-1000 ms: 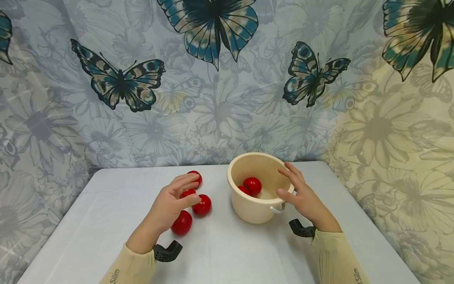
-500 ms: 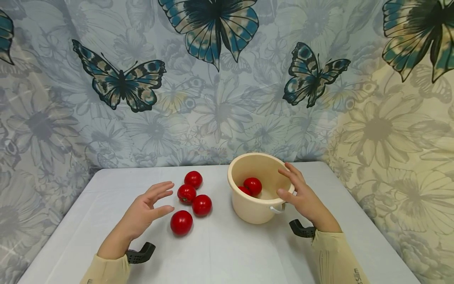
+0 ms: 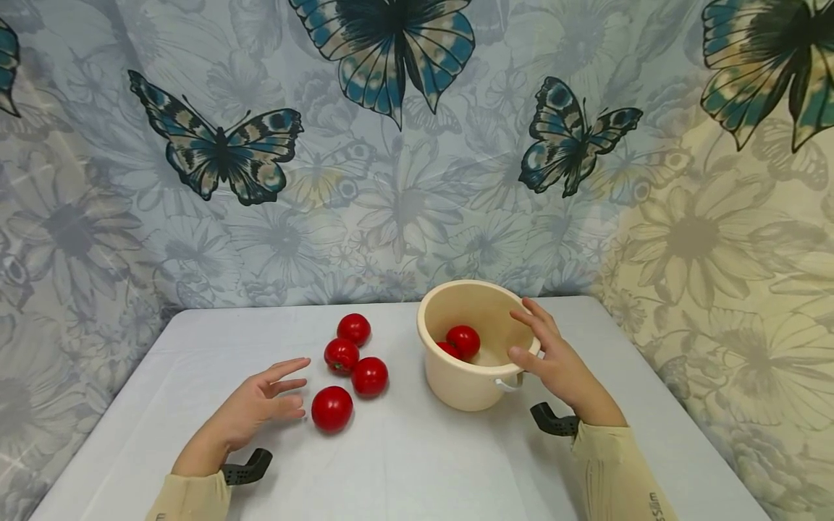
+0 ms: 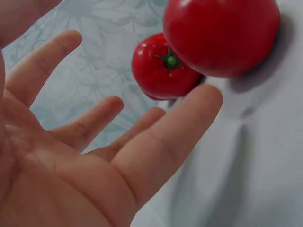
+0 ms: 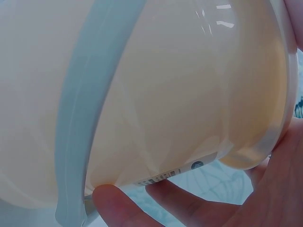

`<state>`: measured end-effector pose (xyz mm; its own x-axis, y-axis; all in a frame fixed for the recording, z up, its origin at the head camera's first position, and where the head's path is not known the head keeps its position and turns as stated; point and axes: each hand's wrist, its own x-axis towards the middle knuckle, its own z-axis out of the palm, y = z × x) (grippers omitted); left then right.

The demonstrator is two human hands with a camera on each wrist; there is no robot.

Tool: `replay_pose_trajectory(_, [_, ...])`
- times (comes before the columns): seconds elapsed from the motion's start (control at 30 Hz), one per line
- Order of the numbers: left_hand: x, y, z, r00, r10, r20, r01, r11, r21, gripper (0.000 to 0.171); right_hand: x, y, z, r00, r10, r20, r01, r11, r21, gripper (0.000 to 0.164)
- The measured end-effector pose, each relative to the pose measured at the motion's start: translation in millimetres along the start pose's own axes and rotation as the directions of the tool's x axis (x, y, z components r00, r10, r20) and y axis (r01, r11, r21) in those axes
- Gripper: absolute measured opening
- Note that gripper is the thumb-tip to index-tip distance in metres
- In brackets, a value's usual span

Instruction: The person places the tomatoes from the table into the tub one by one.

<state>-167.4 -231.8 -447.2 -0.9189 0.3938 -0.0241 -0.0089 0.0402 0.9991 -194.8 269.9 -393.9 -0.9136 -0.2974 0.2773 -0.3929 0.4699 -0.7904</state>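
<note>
My left hand [image 3: 250, 405] hovers left of several red tomatoes, its fingers spread and nothing between them. Nearest to it is the front tomato [image 3: 332, 409]; behind that lie another tomato [image 3: 369, 377], one with its stem end showing [image 3: 342, 356] and the farthest tomato [image 3: 354, 329]. In the left wrist view, a green star-shaped stem marks the smaller-looking tomato [image 4: 154, 71], partly covered by a nearer tomato [image 4: 222, 35]. My right hand [image 3: 554, 362] holds the cream bucket [image 3: 465, 387] by the right side of its rim. Two tomatoes [image 3: 463, 341] show inside.
A white cloth covers the table [image 3: 417, 463]. The bucket's pale handle [image 5: 90, 104] hangs down its outer wall. Behind the table's far edge hangs a floral curtain [image 3: 404, 217] with butterflies. Each wrist carries a black mount [image 3: 247, 467].
My left hand has drawn back from over the tomatoes to the left and then lowered slightly towards the table. The right hand, bucket and tomatoes stay in place.
</note>
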Motion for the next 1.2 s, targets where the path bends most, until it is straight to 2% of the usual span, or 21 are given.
replay_pose_trajectory(0.2, [3.0, -11.9, -0.7, 0.995, -0.046, 0.085, 0.053, 0.995, -0.081, 0.065, 0.1, 0.7, -0.3, 1.000, -0.007, 0.001, 0.007, 1.000, 0.003, 0.062])
replay_pose_trajectory(0.37, [4.6, -20.4, -0.5, 0.993, -0.063, 0.102, 0.072, 0.994, -0.085, 0.068, 0.4, 1.6, 0.0, 1.000, -0.006, 0.003, 0.006, 1.000, 0.002, 0.062])
replay_pose_trajectory(0.77, [10.2, -30.2, 6.6, 0.992, -0.026, 0.120, 0.040, 0.992, -0.117, 0.074, 0.2, 1.5, -0.2, 1.000, 0.001, 0.007, -0.001, 1.000, -0.001, 0.062])
replay_pose_trajectory(1.2, [14.6, -30.8, 15.1, 0.988, 0.004, 0.152, 0.012, 0.995, -0.101, 0.072, -0.3, 1.8, -0.1, 1.000, -0.003, 0.012, 0.003, 1.000, 0.023, 0.062])
